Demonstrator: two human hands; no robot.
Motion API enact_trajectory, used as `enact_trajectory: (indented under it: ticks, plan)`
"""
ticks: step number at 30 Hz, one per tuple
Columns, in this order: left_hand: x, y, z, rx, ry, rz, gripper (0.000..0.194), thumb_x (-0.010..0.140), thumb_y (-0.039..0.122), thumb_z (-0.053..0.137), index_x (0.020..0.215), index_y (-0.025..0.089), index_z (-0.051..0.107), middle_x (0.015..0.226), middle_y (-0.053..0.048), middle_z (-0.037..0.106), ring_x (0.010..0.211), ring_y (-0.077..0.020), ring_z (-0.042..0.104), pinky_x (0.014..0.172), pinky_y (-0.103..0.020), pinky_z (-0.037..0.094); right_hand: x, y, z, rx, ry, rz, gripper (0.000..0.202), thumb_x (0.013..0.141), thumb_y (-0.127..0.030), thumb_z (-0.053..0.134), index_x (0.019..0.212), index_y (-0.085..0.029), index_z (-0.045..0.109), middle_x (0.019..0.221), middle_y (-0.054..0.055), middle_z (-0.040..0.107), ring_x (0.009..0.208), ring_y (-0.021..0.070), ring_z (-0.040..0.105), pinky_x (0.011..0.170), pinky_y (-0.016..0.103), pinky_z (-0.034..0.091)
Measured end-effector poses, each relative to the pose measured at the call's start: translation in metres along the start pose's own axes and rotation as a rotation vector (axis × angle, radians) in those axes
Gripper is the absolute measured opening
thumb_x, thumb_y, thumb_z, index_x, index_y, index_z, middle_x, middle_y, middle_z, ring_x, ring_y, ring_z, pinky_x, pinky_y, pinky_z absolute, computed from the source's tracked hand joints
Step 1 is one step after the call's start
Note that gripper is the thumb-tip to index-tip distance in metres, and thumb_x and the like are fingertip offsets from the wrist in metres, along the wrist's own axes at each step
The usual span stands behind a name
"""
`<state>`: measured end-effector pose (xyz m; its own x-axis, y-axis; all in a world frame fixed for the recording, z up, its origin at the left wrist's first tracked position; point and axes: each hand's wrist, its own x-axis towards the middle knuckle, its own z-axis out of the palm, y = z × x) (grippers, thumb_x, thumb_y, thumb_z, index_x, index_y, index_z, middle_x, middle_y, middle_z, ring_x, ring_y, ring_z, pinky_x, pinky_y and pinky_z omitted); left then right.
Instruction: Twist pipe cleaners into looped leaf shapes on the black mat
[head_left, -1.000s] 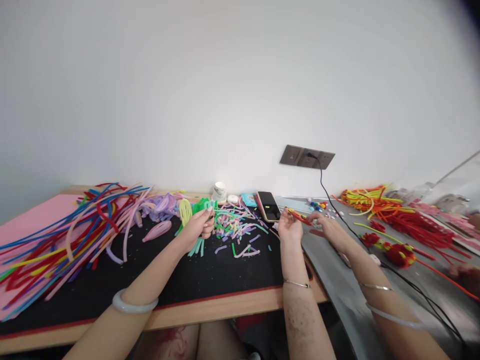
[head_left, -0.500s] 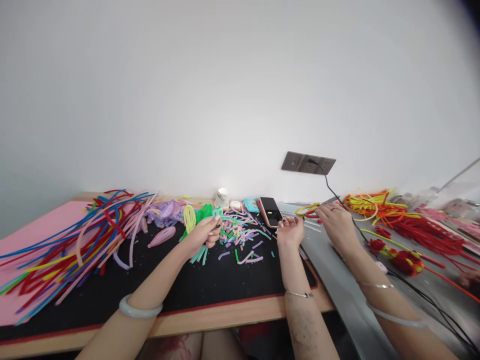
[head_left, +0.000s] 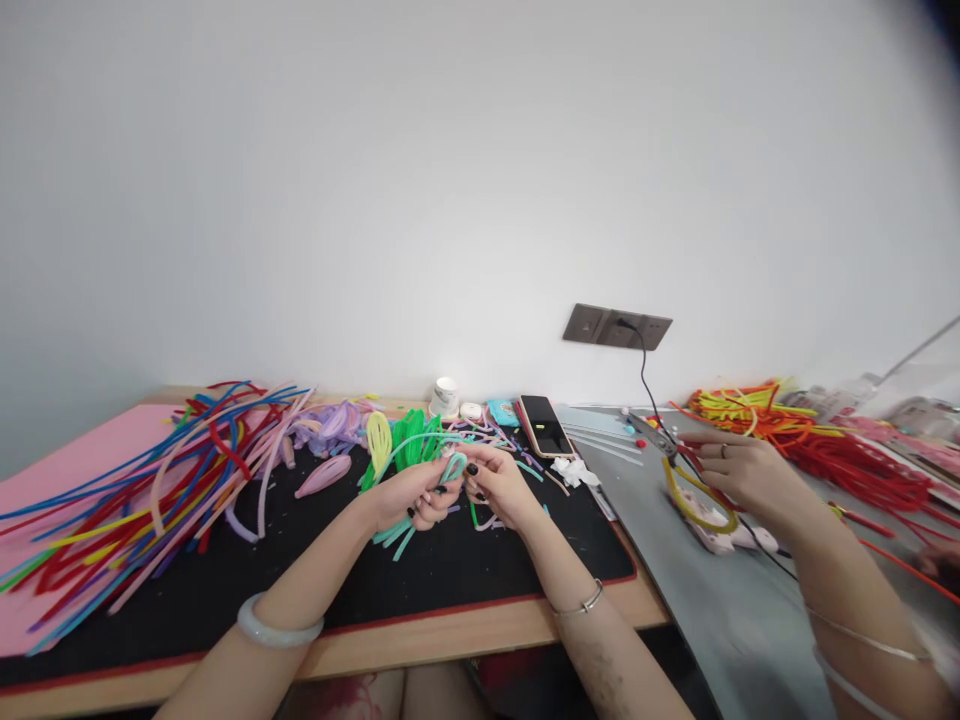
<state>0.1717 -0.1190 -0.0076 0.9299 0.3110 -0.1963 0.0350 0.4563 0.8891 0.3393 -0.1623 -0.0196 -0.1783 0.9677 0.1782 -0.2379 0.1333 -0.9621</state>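
Note:
My left hand (head_left: 414,497) is closed around a bunch of teal pipe cleaners (head_left: 400,537), whose ends stick out below the fingers. A bent teal loop shows above its thumb. Fingertips together, my right hand (head_left: 501,487) pinches a teal pipe cleaner beside that loop, close against the left hand. One long teal strand arches behind both hands. Behind them lie green pipe cleaners (head_left: 418,440) and a looped yellow bundle (head_left: 379,440). Short cut pieces are partly hidden by my hands.
Many coloured pipe cleaners (head_left: 217,470) spread across the left. A phone (head_left: 545,426), a paper cup (head_left: 445,397) and a crumpled tissue (head_left: 574,471) are farther back. At right, a co-worker's hand (head_left: 739,468) is beside yellow-handled pliers (head_left: 701,500); a cable crosses there.
My right hand has moved left from beside the phone to meet my left hand, uncovering the tissue. The co-worker's hand has moved right, and the yellow-handled pliers now lie on the grey table.

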Motion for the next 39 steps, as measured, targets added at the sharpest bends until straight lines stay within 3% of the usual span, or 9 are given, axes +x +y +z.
enact_trajectory:
  ticks: [7,13,20,33,39]
  plan:
    - [-0.0003,0.0003,-0.0004,0.015,-0.02,-0.056,0.039,0.084,0.055,0.038,0.067,0.02,0.035,0.051,0.009,0.018,0.04,-0.0047,0.006,0.037,-0.017,0.006,-0.0003,0.0016,0.0009,0.096,-0.016,0.054,0.025,0.069,-0.035,0.07,0.085,-0.016,0.064,0.047,-0.008,0.036,0.04,0.0038,0.023,0.039,0.018,0.017]
    - [0.0007,0.0011,0.002,0.093,0.019,-0.104,0.04,0.081,0.056,0.043,0.065,0.02,0.034,0.05,0.009,0.019,0.041,-0.0048,0.006,0.038,-0.017,0.005,-0.0024,0.0007,0.0013,0.103,-0.03,0.056,0.027,0.075,-0.037,0.064,0.093,-0.018,0.065,0.047,-0.008,0.032,0.04,0.0041,0.021,0.04,0.019,0.014]
    - [-0.0003,0.0006,0.0024,0.124,0.082,-0.111,0.041,0.08,0.06,0.043,0.07,0.02,0.039,0.051,0.009,0.019,0.041,-0.0048,0.008,0.039,-0.017,0.006,-0.0004,0.0011,0.0015,0.043,0.034,0.059,0.026,0.074,-0.038,0.065,0.082,-0.014,0.068,0.044,-0.007,0.034,0.039,0.0038,0.021,0.039,0.02,0.014]
    - [0.0046,-0.0034,-0.005,0.025,0.137,-0.15,0.038,0.08,0.057,0.044,0.072,0.019,0.043,0.051,0.009,0.023,0.04,-0.0045,0.01,0.039,-0.016,0.011,0.002,0.0052,0.0043,-0.243,0.209,-0.044,0.029,0.073,-0.04,0.063,0.082,-0.014,0.073,0.044,-0.004,0.043,0.038,0.0052,0.027,0.036,0.019,0.019]
    - [0.0043,-0.0023,-0.0057,0.015,0.152,-0.163,0.037,0.082,0.054,0.042,0.075,0.018,0.048,0.051,0.008,0.024,0.04,-0.0048,0.011,0.04,-0.016,0.01,0.0033,0.0095,0.0021,-0.29,0.205,-0.049,0.029,0.076,-0.038,0.06,0.086,-0.014,0.072,0.045,-0.003,0.046,0.04,0.0067,0.032,0.037,0.02,0.021]
